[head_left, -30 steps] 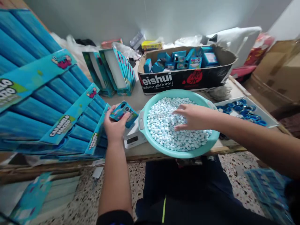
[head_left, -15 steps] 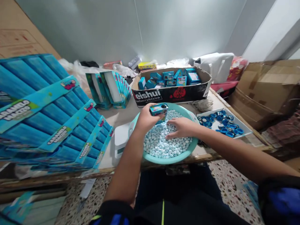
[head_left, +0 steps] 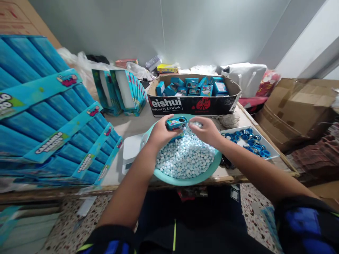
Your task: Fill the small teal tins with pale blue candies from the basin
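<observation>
A turquoise basin (head_left: 182, 181) holds many small pale blue and white candies (head_left: 185, 158). Over its upper left part, my left hand (head_left: 162, 131) grips a small blue box (head_left: 176, 122) with a dark round hole in its top face. My right hand (head_left: 204, 129) is raised beside the box's right end, its fingers curled around some of the candies. Under the basin's left side a white scale (head_left: 130, 150) shows in part.
Blue display trays (head_left: 53, 116) are stacked at the left, with upright cartons (head_left: 124, 92) behind. A black cardboard box (head_left: 190, 106) of small blue boxes stands beyond the basin. To the right lies a white tray (head_left: 274, 152) of blue caps.
My right hand has lifted out of the candies toward the blue box, with candies now in its fingers. My left hand still holds the box. The view has shifted slightly.
</observation>
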Demonstrator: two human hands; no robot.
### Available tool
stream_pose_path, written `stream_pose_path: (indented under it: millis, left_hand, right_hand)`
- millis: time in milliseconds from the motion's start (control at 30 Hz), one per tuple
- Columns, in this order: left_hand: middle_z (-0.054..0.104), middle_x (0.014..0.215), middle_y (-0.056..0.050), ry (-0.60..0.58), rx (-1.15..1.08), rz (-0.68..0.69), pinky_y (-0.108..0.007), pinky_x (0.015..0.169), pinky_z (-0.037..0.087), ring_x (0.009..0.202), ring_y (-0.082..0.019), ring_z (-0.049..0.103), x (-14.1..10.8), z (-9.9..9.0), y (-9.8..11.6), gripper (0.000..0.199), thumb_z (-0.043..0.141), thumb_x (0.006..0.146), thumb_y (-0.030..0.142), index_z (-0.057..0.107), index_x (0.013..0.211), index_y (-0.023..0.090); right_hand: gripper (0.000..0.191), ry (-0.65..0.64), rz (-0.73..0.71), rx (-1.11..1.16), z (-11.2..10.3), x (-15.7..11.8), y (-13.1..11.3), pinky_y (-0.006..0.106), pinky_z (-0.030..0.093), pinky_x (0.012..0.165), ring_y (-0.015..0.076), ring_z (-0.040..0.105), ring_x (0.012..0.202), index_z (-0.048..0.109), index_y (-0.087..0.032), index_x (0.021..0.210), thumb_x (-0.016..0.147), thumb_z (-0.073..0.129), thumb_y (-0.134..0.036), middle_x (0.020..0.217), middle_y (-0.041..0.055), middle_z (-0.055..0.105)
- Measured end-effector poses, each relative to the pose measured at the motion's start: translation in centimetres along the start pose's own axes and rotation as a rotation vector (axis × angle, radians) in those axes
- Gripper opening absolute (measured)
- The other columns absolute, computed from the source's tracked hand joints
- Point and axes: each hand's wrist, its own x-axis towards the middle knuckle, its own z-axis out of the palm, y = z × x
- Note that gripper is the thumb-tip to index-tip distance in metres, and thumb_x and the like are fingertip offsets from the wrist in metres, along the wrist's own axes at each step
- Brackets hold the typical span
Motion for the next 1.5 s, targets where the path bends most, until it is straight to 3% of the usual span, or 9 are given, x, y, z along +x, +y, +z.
stream_pose_path:
  millis: [133, 233, 367, 633, 833, 933, 1033, 1133, 1500]
  left_hand:
    - [0.075, 0.125, -0.013, -0.060, -0.034, -0.009, -0.048, 0.105, 0.057, 0.117, -0.033, 0.072, -0.2, 0.0, -0.1, 0.076, 0.092, 0.065, 0.026, 0.068, 0.137, 0.018]
    - [0.078, 0.118, -0.010, -0.120, -0.042, 0.009, -0.046, 0.101, 0.058, 0.111, -0.031, 0.073, -0.1, -0.2, -0.2, 0.060, 0.091, 0.068, 0.028, 0.074, 0.125, 0.020]
    - [0.079, 0.104, -0.008, -0.169, -0.026, -0.015, -0.046, 0.094, 0.059, 0.101, -0.031, 0.074, 0.0, -0.5, -0.4, 0.048, 0.091, 0.068, 0.033, 0.076, 0.111, 0.019]
    - [0.073, 0.123, -0.009, -0.206, 0.031, 0.029, -0.042, 0.092, 0.058, 0.109, -0.031, 0.071, -0.4, -0.7, 0.4, 0.056, 0.083, 0.081, 0.044, 0.064, 0.130, 0.024]
    - [0.071, 0.105, -0.007, -0.226, 0.012, -0.045, -0.040, 0.081, 0.057, 0.095, -0.027, 0.070, -0.5, -0.2, 0.5, 0.062, 0.082, 0.081, 0.044, 0.053, 0.133, 0.024]
    - [0.070, 0.107, -0.006, -0.172, 0.096, 0.027, -0.042, 0.086, 0.056, 0.096, -0.027, 0.069, -1.0, 0.1, 1.0, 0.048, 0.076, 0.087, 0.036, 0.054, 0.128, 0.026]
    - [0.071, 0.114, -0.006, -0.205, 0.184, 0.095, -0.045, 0.093, 0.054, 0.101, -0.027, 0.067, -1.3, 0.2, 1.6, 0.025, 0.066, 0.093, 0.031, 0.060, 0.117, 0.026]
    - [0.070, 0.120, -0.005, -0.230, 0.175, 0.153, -0.045, 0.101, 0.052, 0.109, -0.026, 0.066, -1.2, 0.3, 1.7, 0.021, 0.063, 0.093, 0.026, 0.064, 0.115, 0.026]
    - [0.073, 0.114, -0.002, -0.179, 0.151, 0.097, -0.038, 0.083, 0.054, 0.097, -0.024, 0.068, -1.0, 0.1, 0.5, 0.028, 0.072, 0.091, 0.039, 0.068, 0.117, 0.030]
  right_hand:
    - [0.022, 0.151, 0.098, 0.601, 1.2, 3.9, -1.9, 0.027, 0.031, 0.047, 0.0116, 0.043, 0.051, 0.058, -0.023, 0.086, 0.083, 0.062, -0.044, 0.065, -0.0032, 0.051]
    - [0.032, 0.174, 0.113, 0.784, 2.8, 6.4, -2.6, 0.027, 0.031, 0.048, 0.0106, 0.042, 0.051, 0.054, -0.024, 0.089, 0.084, 0.065, -0.054, 0.067, -0.0040, 0.048]
    - [0.043, 0.198, 0.132, 0.785, 4.4, 7.2, -2.2, 0.028, 0.036, 0.053, 0.0127, 0.048, 0.057, 0.051, -0.025, 0.090, 0.083, 0.065, -0.066, 0.069, -0.0030, 0.048]
    - [0.036, 0.239, 0.247, 0.881, 4.1, 6.7, -1.4, 0.028, 0.043, 0.056, 0.0150, 0.058, 0.062, 0.049, -0.025, 0.087, 0.081, 0.063, -0.057, 0.067, -0.0035, 0.048]
    - [0.036, 0.224, 0.210, 0.908, 3.8, 6.7, -0.9, 0.028, 0.046, 0.058, 0.0148, 0.060, 0.063, 0.050, -0.024, 0.080, 0.082, 0.067, -0.055, 0.067, -0.0028, 0.052]
    - [0.032, 0.214, 0.192, 0.886, 3.9, 6.2, -1.1, 0.027, 0.046, 0.058, 0.0144, 0.060, 0.066, 0.052, -0.023, 0.078, 0.083, 0.067, -0.051, 0.067, -0.0019, 0.054]
    - [0.026, 0.242, 0.163, 0.861, 4.0, 5.6, -1.4, 0.026, 0.044, 0.057, 0.0129, 0.059, 0.066, 0.055, -0.022, 0.076, 0.082, 0.067, -0.044, 0.071, -0.0012, 0.058]
    - [0.023, 0.237, 0.143, 0.850, 4.1, 5.6, -1.4, 0.026, 0.043, 0.056, 0.0112, 0.056, 0.062, 0.056, -0.021, 0.075, 0.081, 0.068, -0.040, 0.074, -0.0010, 0.060]
    - [0.048, 0.230, 0.109, 0.902, 4.0, 6.9, 0.3, 0.028, 0.045, 0.053, 0.0123, 0.049, 0.053, 0.045, -0.024, 0.068, 0.090, 0.061, -0.063, 0.061, -0.0027, 0.046]
